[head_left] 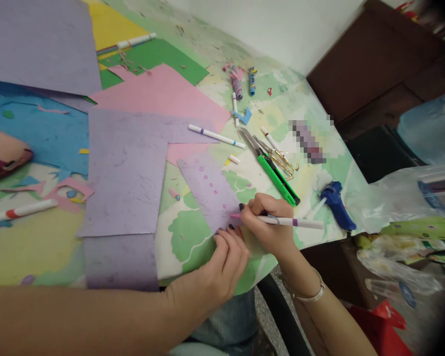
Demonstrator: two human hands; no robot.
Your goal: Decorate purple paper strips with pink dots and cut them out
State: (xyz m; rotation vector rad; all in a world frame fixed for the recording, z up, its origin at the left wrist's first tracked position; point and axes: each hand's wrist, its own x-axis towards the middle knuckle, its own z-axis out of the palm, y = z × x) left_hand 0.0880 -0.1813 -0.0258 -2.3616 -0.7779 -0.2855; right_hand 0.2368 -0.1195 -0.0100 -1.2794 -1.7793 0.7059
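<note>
A narrow purple paper strip [207, 184] lies slanted on the table, with a row of small pink-purple flower-like marks along it. My right hand [269, 222] is closed round a white felt-tip pen [307, 224] with a purple band. The pen's pink tip touches the strip near its lower end. My left hand [228, 257] presses its bent fingertips on the strip's bottom edge, close to the pen tip. Left of the strip lie larger purple paper pieces [126, 173], over a pink sheet [163, 94].
Beyond my right hand are a green utility knife [278, 180], scissors [282, 160] and a blue glue gun [335, 205]. Another felt-tip pen [217, 136] crosses the purple paper. Two small decorated paper rolls [237, 84] stand farther back. A dark red rounded object [7, 160] sits at far left.
</note>
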